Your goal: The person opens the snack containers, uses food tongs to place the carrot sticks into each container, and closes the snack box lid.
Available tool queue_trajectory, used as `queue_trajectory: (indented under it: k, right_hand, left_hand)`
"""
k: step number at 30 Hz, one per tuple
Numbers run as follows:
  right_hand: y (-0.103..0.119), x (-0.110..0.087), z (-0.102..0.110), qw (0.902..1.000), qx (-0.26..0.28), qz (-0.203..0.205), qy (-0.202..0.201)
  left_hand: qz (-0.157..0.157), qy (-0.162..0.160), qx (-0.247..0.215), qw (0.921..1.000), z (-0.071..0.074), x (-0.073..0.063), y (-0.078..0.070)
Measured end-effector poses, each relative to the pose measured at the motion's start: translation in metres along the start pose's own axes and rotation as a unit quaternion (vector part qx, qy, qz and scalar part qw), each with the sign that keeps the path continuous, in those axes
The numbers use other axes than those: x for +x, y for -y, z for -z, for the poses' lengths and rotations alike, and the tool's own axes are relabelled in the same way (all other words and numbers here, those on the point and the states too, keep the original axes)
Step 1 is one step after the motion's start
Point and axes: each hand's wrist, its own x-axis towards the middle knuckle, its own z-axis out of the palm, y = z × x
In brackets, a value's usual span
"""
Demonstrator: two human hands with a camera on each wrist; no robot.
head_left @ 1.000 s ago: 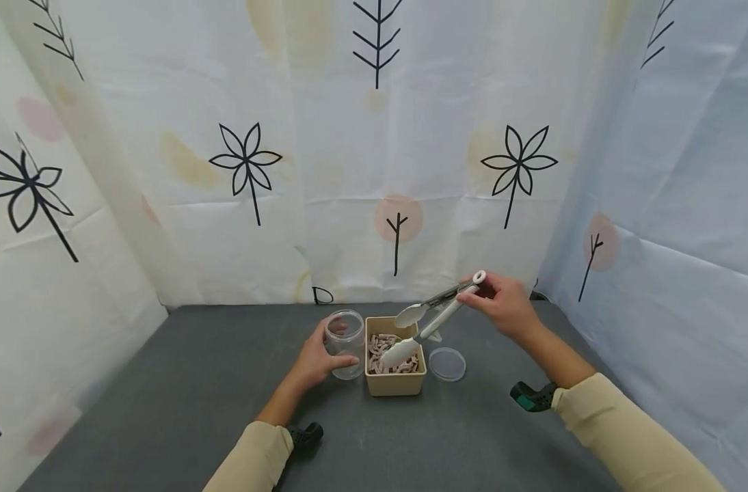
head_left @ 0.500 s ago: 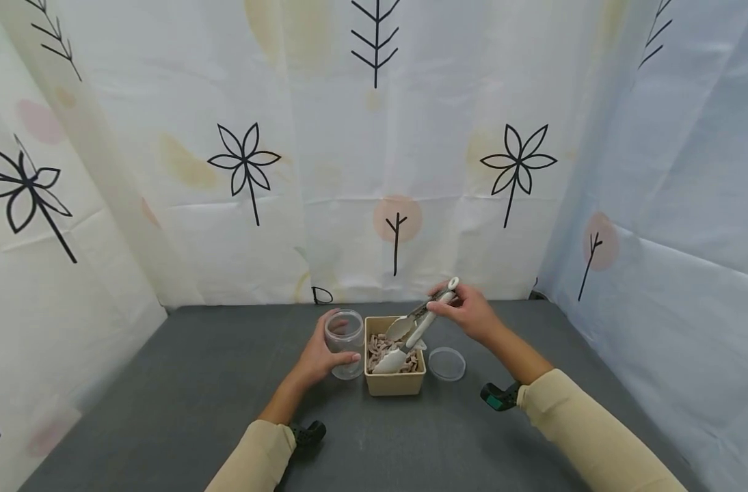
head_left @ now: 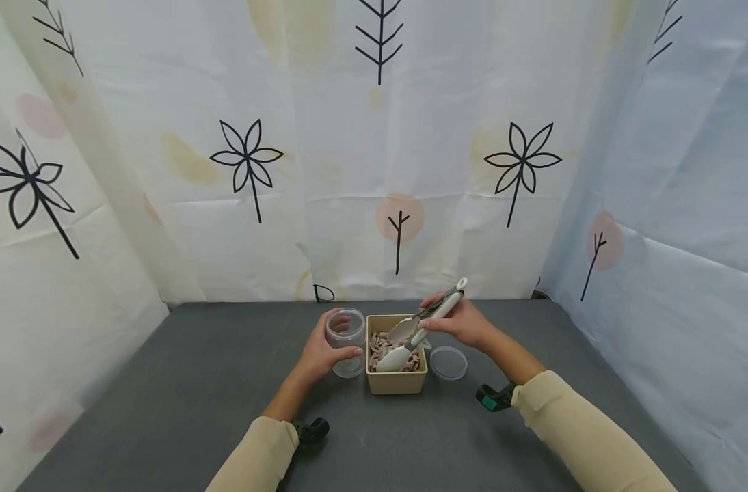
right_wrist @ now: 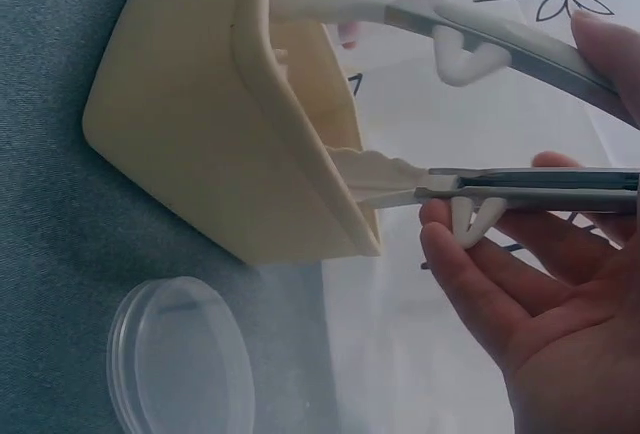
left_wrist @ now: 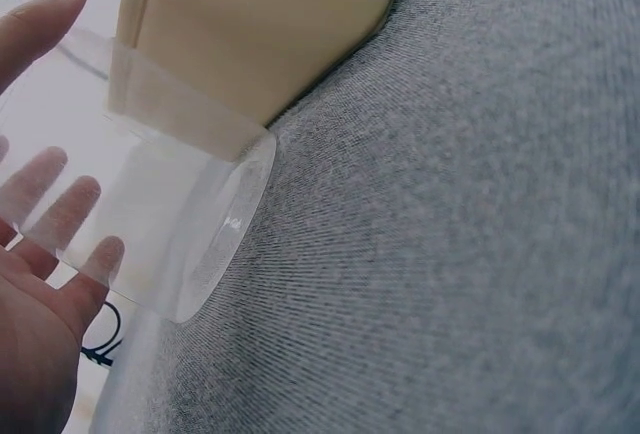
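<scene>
R hand (head_left: 465, 324), gripping the tongs (head_left: 418, 335) (arms spread), now has them lower than a sec ago, down in the box (head_left: 396, 385) nr the table (head_left: 374, 444) far edge, pale pcs (head_left: 379, 342) prob. w/in reach, L hand (head_left: 320, 352) holding the clear jar (head_left: 348, 336) alongside.

White-and-grey tongs (head_left: 439, 314) aslant, tips (head_left: 394, 360) apart inside a beige box (head_left: 395, 385) of pale strips (head_left: 380, 345), clear jar (head_left: 349, 337) upright alongside

Glossy plastic jar (left_wrist: 165, 194), smooth matt plastic box (right_wrist: 180, 104), metal-and-plastic tongs (right_wrist: 500, 34), ribbed cloth (left_wrist: 430, 234)
</scene>
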Motion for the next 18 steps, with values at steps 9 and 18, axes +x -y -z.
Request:
queue_trajectory:
  k: [9,18]
  right_hand:
    - [-0.0015,-0.0040,0.0014,0.9989,0.037,-0.001,-0.028]
    - [0.0000,-0.0084,0.0001,0.9971,0.065,0.020,-0.034]
  left_hand:
    - [-0.007,0.004,-0.002,1.0000,0.0011,-0.0019,-0.0048]
    - [-0.005,0.000,0.005,1.0000,0.0011,-0.0021,-0.0023]
